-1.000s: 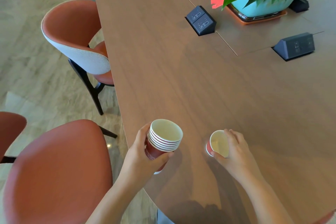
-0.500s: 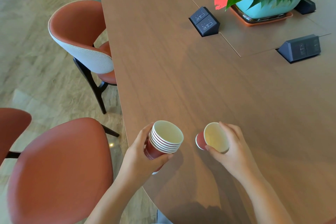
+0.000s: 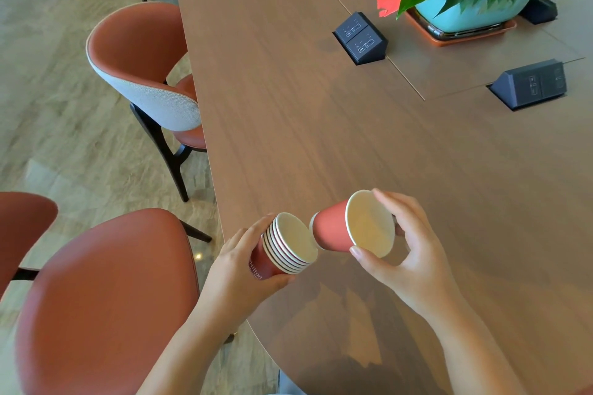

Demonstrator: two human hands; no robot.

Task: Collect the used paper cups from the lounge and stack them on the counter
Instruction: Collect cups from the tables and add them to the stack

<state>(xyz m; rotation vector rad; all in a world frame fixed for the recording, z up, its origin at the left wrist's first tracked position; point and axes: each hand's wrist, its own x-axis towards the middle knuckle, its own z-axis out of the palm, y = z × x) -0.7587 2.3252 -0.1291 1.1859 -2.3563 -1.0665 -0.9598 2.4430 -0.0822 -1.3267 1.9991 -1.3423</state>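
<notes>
a stack of paper cups (image 3: 288, 245) is held in the left hand (image 3: 236, 269) over the near left edge of the tabletop (image 3: 321, 122). the grip is closed round the red wall of the stack. the thumb is laid along the near side and the fingers are curled over the far side, so the white rims stick out to the right of the grip. the stack is tilted, with its mouth turned up and to the right.

a single cup (image 3: 332, 231) is held in the right hand (image 3: 414, 261), just right of the stack and above the tabletop. it is gripped at the rim, with the thumb tip pressed on the near side and the fingers curled round the far side. most of the red wall is left outside the grip. the cup is tipped on its side, its mouth faced to the right and its base pointed left at the mouth of the stack. the base is seen just beside the top rim of the stack; whether they touch cannot be told.

two black socket boxes (image 3: 361, 38) (image 3: 529, 83) are set into the far part of the tabletop. a plant in a teal pot (image 3: 468, 9) is stood on an orange tray (image 3: 449, 39) at the far right. red chairs (image 3: 106, 298) (image 3: 138, 58) are placed along the left side.
</notes>
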